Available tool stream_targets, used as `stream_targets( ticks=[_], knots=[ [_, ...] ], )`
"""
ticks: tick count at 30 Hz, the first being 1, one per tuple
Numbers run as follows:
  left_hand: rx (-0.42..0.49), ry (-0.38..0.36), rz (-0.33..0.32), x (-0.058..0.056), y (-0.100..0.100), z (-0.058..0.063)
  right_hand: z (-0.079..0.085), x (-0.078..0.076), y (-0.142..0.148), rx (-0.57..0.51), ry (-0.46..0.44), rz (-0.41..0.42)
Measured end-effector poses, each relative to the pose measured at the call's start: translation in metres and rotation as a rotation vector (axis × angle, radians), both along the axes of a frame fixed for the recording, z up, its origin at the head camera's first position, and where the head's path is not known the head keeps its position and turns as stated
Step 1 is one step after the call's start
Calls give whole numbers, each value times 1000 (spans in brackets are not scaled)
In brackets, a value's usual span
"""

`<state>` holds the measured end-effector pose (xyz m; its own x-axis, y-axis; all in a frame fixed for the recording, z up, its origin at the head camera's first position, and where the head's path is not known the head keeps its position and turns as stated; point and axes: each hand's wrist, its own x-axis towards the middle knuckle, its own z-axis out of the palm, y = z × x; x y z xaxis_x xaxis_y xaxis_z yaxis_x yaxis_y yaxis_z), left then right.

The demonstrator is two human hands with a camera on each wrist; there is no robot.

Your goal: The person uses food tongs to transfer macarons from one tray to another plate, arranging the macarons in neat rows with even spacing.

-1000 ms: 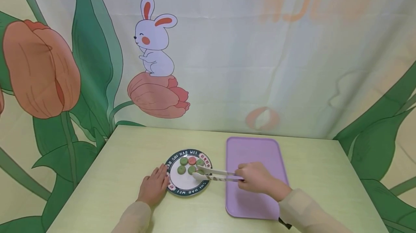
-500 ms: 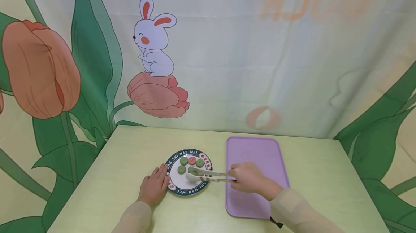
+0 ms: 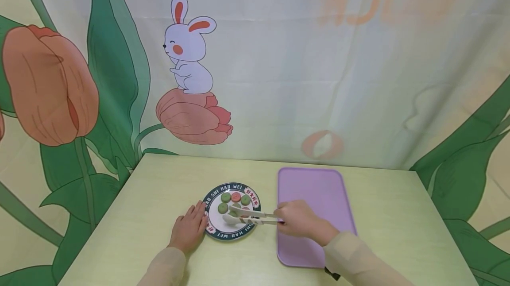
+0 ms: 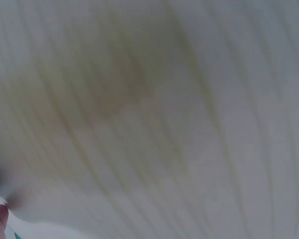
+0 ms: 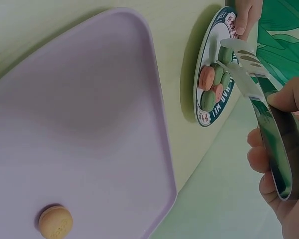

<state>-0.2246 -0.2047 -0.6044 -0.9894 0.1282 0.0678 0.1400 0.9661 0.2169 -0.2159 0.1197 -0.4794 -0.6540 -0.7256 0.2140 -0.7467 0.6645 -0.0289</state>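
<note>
My right hand [image 3: 298,218] holds a pair of tongs [image 3: 255,221] with metal handles and whitish tips. The tips are spread apart over a round plate [image 3: 217,229], at a green macaron in the nearer row; whether they touch it I cannot tell. Several green macarons [image 3: 222,208] and a pink macaron [image 3: 236,197] lie on the plate, some partly hidden by the tongs. My left hand [image 3: 189,228] rests at the plate's left rim with its fingers extended. Blurred pale fabric fills most of the left wrist view, with a fingertip [image 4: 1,213] at the lower left.
Right of the plate lies a purple tray [image 3: 312,184], partly under my right forearm. The right wrist view shows a yellowish macaron [image 5: 55,222] on it. A printed curtain [image 3: 271,78] hangs behind the pale table [image 3: 167,179].
The right hand and tongs have shifted left, so the tips now reach further across the plate, near the middle macarons. The left hand and plate stay where they were.
</note>
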Motion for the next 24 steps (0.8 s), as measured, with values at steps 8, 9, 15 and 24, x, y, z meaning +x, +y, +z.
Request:
stream_targets(
  ticks=[8,9,15,24],
  knots=[
    [2,-19,5,-1,0,-1,0,2,-10,0,-23,0],
    [3,-20,5,-1,0,-1,0,2,-10,1,-25,-2],
    [3,-19,5,-1,-1,-2,-5,1,-12,4,-27,-12],
    [7,-12,2,-1,-1,-1,-9,-2,-18,14,-55,-20]
  ],
)
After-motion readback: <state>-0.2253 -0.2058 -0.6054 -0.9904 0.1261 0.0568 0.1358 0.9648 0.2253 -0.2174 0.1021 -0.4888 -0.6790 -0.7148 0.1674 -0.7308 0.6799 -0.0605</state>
